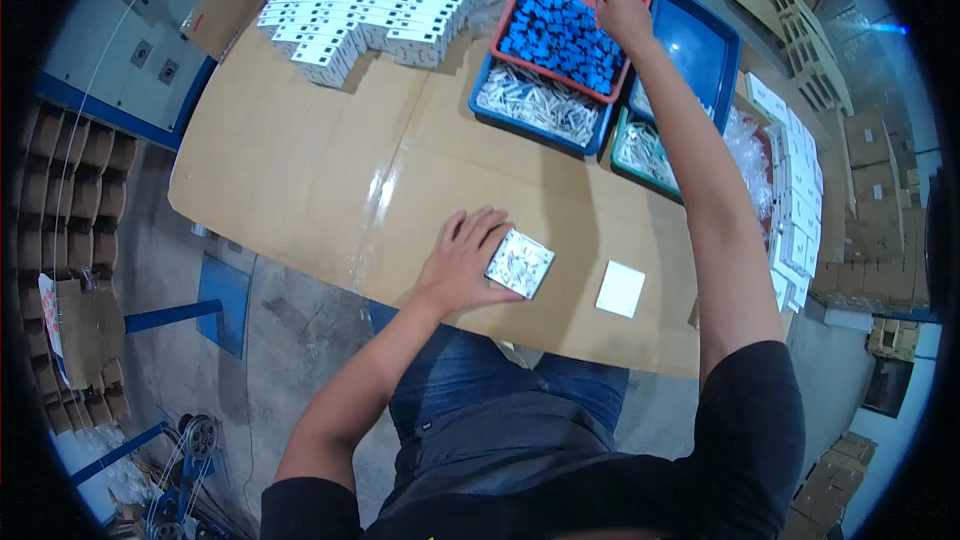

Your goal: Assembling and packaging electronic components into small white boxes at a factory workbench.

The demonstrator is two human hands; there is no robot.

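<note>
My left hand [463, 262] is wrapped round the side of a small white square box [520, 264] on the cardboard-covered table. Its upward face shows pale, shiny parts too small to make out. Off to the right of the box lies a flat white square plate [620, 288]. My right arm reaches far forward, and my right hand [622, 15] is over the right side of a red tray [572, 79] heaped with small blue plastic pieces [560, 25]. Its fingers are curled together at the tips; whatever they pinch is hidden.
Under the red tray, a blue tray [480, 100] holds whitish strips. A green tray [640, 176] and another blue tray [700, 30] stand beside it. Stacked white boxes [380, 5] fill the far left; more white boxes [797, 200] and clear plastic bags [745, 155] line the right edge.
</note>
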